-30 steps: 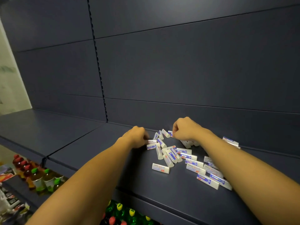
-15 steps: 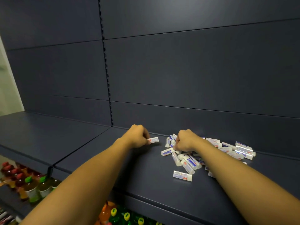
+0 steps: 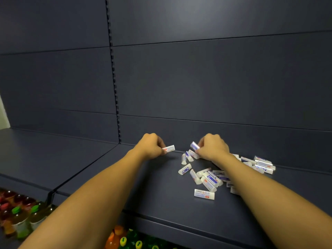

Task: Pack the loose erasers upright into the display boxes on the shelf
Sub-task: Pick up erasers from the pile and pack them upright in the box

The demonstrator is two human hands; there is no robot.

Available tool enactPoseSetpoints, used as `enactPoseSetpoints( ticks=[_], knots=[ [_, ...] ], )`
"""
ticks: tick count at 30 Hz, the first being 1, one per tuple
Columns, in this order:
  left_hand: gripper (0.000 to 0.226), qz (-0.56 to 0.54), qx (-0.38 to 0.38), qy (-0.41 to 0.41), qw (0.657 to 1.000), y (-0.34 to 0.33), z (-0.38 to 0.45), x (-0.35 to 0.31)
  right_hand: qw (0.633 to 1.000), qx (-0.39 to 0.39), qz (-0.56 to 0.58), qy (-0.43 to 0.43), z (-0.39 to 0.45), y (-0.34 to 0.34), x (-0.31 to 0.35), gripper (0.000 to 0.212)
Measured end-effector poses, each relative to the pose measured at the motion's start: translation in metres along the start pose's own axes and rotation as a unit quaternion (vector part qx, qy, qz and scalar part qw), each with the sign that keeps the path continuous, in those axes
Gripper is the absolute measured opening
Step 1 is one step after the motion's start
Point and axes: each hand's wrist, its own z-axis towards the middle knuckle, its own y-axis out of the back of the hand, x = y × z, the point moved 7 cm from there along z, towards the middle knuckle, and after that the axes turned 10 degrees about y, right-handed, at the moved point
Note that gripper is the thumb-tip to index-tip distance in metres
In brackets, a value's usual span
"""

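I see left hand point(image 3: 151, 147) pinching one eraser point(image 3: 169, 148), tip pointing right, low over shelf point(image 3: 161, 198). Right hand point(image 3: 212, 147) pinches second eraser point(image 3: 194, 145), raised above loose eraser pile point(image 3: 206, 177). Bare shelf between hands and leftward; back panel point(image 3: 197, 87) close behind knuckles. Right forearm hides pile middle. Lower bottles point(image 3: 19, 221) blurred.

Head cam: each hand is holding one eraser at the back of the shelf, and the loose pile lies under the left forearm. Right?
Not quite. The head view shows the loose pile under the right forearm, not the left. The rest holds: the left hand grips one eraser and the right hand pinches another eraser, both at the back of the shelf.
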Motion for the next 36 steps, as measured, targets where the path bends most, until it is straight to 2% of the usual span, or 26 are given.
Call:
enactPoseSetpoints(
  ticks=[3,6,11,15,18,28,36],
  knots=[
    [0.01,-0.087,-0.048,-0.013,0.995,0.005,0.0,-0.019,0.977,-0.149,0.146,-0.049,-0.007,0.025,-0.015,0.011],
    [0.007,-0.12,-0.067,-0.03,0.99,0.001,0.003,-0.042,0.961,-0.198,0.177,-0.082,-0.018,0.039,-0.032,0.009],
    [0.005,-0.096,-0.033,-0.076,0.992,-0.03,0.007,-0.086,0.971,-0.188,0.107,-0.106,-0.044,0.055,-0.062,0.009],
    [0.006,-0.097,0.024,-0.108,0.989,-0.067,-0.001,-0.126,0.975,-0.179,0.068,-0.116,-0.076,0.07,-0.092,0.01],
    [0.008,-0.078,0.016,-0.143,0.987,-0.085,-0.012,-0.161,0.974,-0.196,0.044,-0.109,-0.103,0.09,-0.114,0.013],
    [0.01,-0.065,0.036,-0.206,0.976,-0.14,-0.076,-0.286,0.952,-0.24,0.005,-0.189,-0.2,0.165,-0.208,0.013],
    [0.008,-0.044,0.058,-0.229,0.971,-0.189,-0.155,-0.378,0.954,-0.208,-0.048,-0.211,-0.289,0.218,-0.283,0.013]
  ],
)
